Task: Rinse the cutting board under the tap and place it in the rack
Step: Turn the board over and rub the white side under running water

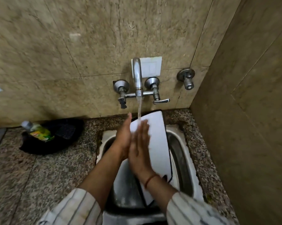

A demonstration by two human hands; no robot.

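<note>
Green dish-soap bottle at 9 o'clock, lying on black cloth on speckled granite desk. White switch plate at 12 on beige marble wall. Spare steel valve at 1 o'clock.

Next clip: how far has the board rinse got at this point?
Done: the tap is running. In hand: the left hand steadies the white rectangular cutting board over the steel sink while the right hand rubs it. Left: racking; no rack visible.
</note>
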